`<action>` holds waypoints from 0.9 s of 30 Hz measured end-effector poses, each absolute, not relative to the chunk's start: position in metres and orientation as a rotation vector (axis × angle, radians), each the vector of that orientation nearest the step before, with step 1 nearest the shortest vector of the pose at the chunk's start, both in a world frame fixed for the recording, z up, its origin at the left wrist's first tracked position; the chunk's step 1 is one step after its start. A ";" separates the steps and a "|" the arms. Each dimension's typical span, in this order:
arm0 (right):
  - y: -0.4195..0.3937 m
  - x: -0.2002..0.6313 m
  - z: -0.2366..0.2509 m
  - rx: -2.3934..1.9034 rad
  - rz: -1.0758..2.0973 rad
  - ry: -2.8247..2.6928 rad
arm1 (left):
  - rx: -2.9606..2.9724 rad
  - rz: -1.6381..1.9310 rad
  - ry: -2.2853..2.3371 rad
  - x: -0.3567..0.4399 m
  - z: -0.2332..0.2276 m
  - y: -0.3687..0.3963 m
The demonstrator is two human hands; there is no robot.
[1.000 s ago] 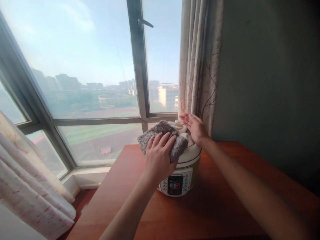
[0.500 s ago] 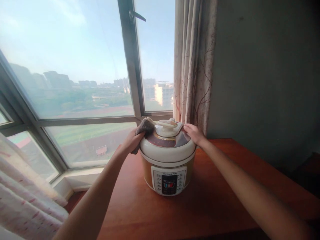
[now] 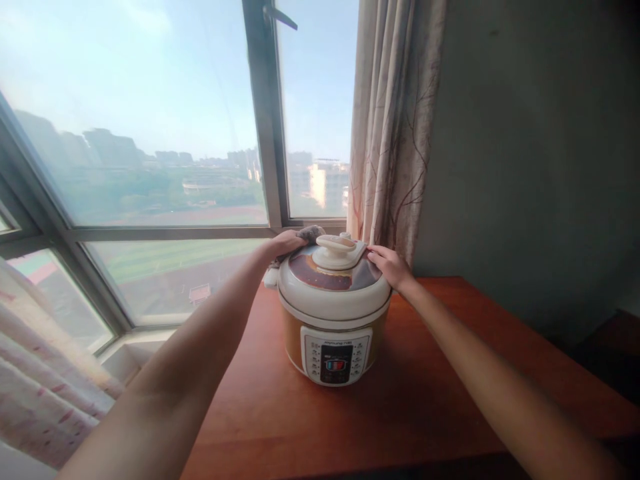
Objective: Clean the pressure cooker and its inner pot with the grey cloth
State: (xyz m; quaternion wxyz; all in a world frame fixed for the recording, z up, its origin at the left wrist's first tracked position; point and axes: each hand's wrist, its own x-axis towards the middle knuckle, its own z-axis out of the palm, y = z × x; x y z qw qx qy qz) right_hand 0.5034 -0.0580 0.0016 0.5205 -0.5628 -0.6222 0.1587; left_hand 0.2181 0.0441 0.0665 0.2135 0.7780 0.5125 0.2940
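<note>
A white and gold electric pressure cooker (image 3: pixel 333 317) stands upright on a reddish-brown wooden table (image 3: pixel 260 427), its control panel facing me. The lid is on, with a cream knob handle on top. At the lid's far left edge, my left hand (image 3: pixel 287 243) is closed on a dark grey cloth (image 3: pixel 311 233) and presses it against the lid. Part of the cloth is hidden by the hand. My right hand (image 3: pixel 390 265) grips the lid's right side near the knob, thumb and fingers together at the rim; what lies under the fingertips is hard to see.
Behind the table are a framed window (image 3: pixel 270 133) and a patterned curtain (image 3: pixel 390 127). Another curtain (image 3: pixel 45 373) hangs at the lower left. A dark wall (image 3: pixel 525 147) rises on the right, beyond the table's far edge.
My left hand has slid the cloth from the lid's left side toward its back, uncovering the white side handle. The right hand stays on the lid. The view has shifted slightly.
</note>
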 end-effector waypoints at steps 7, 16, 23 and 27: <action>-0.055 0.506 -0.001 -1.326 0.396 -1.481 | 2.331 0.686 1.541 0.232 0.074 0.035; -0.053 0.506 -0.001 -1.271 0.444 -1.528 | 2.288 0.935 1.297 0.200 0.056 -0.028; -0.054 0.504 0.001 -1.269 0.469 -1.542 | 2.264 1.176 1.044 0.174 0.042 -0.079; -0.055 0.504 0.002 -1.278 0.485 -1.536 | 2.147 1.021 1.027 0.173 0.052 -0.060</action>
